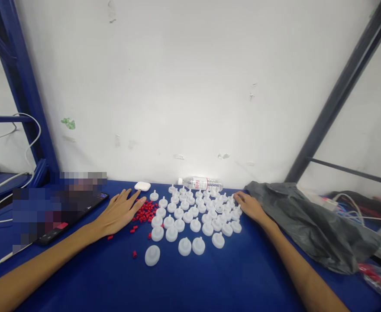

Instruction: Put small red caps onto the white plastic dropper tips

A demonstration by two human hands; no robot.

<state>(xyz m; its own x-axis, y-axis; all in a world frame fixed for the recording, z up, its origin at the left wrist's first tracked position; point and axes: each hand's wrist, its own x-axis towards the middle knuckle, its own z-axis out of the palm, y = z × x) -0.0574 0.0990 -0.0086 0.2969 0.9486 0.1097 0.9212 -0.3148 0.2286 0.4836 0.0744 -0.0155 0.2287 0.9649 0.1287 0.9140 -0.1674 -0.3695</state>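
My left hand [121,212] lies open on the blue tabletop [122,281], its fingers spread beside a heap of small red caps [145,212]. To the right spreads a large group of white plastic nozzle caps [188,216], most standing on their round bases with the narrow spout up. One white cap [152,255] lies tipped in front of the others. At the group's right edge rests my right hand [250,208], its fingers reaching to the outermost white caps. Its fingers look loosely extended, partly hidden, and I see nothing held in them.
A clear plastic bottle [200,183] lies along the wall behind the caps. Next to it on the left is a small white case [142,186]. A phone [73,219] lies at the left. A dark grey plastic bag [310,221] covers the right side, near cables [353,212].
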